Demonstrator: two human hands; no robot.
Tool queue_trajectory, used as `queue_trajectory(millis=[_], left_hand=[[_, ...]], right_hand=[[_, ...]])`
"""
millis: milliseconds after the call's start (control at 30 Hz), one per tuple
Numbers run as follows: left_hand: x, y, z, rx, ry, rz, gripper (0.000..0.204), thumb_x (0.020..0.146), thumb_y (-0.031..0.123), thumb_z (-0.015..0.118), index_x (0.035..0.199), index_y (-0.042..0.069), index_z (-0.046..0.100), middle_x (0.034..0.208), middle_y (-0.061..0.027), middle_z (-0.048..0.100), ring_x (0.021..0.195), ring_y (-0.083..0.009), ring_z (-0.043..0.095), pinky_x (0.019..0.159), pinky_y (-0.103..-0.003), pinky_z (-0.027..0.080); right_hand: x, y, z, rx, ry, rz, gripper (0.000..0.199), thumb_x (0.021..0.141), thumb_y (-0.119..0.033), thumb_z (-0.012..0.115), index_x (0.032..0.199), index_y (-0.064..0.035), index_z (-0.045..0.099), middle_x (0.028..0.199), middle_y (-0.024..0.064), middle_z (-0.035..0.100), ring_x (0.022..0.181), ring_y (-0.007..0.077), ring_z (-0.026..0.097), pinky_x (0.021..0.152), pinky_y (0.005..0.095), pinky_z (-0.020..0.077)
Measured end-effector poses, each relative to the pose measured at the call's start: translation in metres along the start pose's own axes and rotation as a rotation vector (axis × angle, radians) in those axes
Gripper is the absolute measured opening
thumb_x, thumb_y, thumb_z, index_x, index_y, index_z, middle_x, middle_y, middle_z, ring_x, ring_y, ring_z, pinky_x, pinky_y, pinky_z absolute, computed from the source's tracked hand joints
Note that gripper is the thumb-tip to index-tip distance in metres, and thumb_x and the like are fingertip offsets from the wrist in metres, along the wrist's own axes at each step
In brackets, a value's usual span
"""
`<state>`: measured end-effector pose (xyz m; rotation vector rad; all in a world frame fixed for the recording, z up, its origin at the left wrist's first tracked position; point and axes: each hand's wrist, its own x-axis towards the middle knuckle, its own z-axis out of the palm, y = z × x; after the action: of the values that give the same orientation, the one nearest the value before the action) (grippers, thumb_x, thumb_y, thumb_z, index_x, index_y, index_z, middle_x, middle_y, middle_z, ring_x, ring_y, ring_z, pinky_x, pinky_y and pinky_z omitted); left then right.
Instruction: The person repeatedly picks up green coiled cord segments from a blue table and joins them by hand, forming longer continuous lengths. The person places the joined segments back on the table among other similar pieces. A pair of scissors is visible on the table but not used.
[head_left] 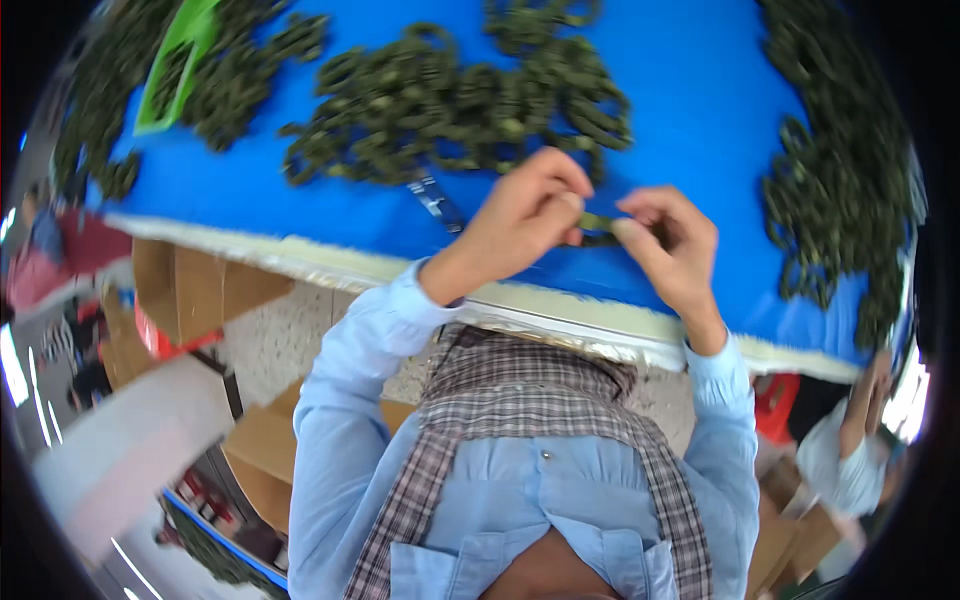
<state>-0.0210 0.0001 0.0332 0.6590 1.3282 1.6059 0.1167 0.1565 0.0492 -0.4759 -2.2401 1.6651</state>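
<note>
Over the near part of the blue table (700, 130), my left hand (525, 215) and my right hand (675, 245) face each other, a small gap apart. Between their fingertips stretches a dark green ring-shaped piece (599, 224), with a lighter green strip along its top. Each hand pinches one end of it; blur hides its finer detail. Just beyond my hands lies a broad heap of similar dark green rings (450, 105). Beside my left wrist is a slim dark tool with pale markings (434, 202), whose kind I cannot make out.
More ring heaps lie at the right (830, 190) and far left (110, 90). A light green tray (187, 65) holds some rings. Cardboard boxes (205, 290) stand below the table's left edge. Another person's sleeve (840, 465) shows at the lower right.
</note>
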Motion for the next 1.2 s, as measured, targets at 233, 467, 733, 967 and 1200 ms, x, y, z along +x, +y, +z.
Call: queue_trajectory(millis=[233,467,733,967,1200], left_hand=[[0.014,0.001,0.016,0.230,-0.061,0.074,0.020,0.097,0.010,0.048,0.114,0.002,0.042,0.070,-0.0001,0.054,0.058,-0.0032,0.043,0.053,-0.019,0.037],[0.020,-0.003,0.023,0.344,-0.030,0.145,0.023,0.097,0.008,0.049,0.117,0.000,0.040,0.073,-0.0021,0.057,0.060,-0.0041,0.045,0.054,-0.019,0.037],[0.022,0.009,0.010,-0.122,0.039,0.025,0.013,0.092,0.001,0.045,0.105,-0.001,0.046,0.063,-0.0041,0.055,0.054,-0.0093,0.052,0.051,-0.025,0.042],[0.015,-0.002,0.008,-0.114,-0.003,0.128,0.014,0.093,0.013,0.058,0.099,0.000,0.055,0.061,0.0012,0.050,0.051,-0.0068,0.041,0.049,-0.025,0.036],[0.017,0.002,0.016,0.292,0.069,0.106,0.018,0.083,0.016,0.075,0.088,0.001,0.065,0.072,-0.0003,0.063,0.065,-0.0021,0.054,0.053,-0.018,0.039]], right_hand=[[0.001,-0.003,-0.003,-0.151,-0.033,-0.182,0.029,0.071,-0.014,0.081,0.097,-0.0037,0.071,0.087,0.0080,0.070,0.066,0.0129,0.061,0.053,0.0244,0.0453],[0.001,0.006,-0.004,-0.157,0.011,-0.244,0.015,0.077,-0.010,0.076,0.090,-0.0032,0.072,0.083,0.0078,0.071,0.066,0.0139,0.063,0.053,0.0250,0.0463],[0.005,0.002,-0.010,-0.010,0.025,-0.153,0.013,0.075,-0.007,0.077,0.086,-0.0033,0.072,0.071,0.0011,0.063,0.055,0.0049,0.049,0.046,0.0220,0.0326],[0.009,0.001,-0.019,-0.106,-0.026,-0.270,0.029,0.069,-0.012,0.083,0.094,-0.0046,0.071,0.077,0.0015,0.061,0.060,0.0065,0.050,0.047,0.0219,0.0345],[0.008,0.003,-0.016,-0.113,-0.021,-0.288,0.034,0.070,-0.012,0.082,0.101,-0.0058,0.071,0.091,0.0056,0.061,0.073,0.0117,0.058,0.054,0.0234,0.0471]])
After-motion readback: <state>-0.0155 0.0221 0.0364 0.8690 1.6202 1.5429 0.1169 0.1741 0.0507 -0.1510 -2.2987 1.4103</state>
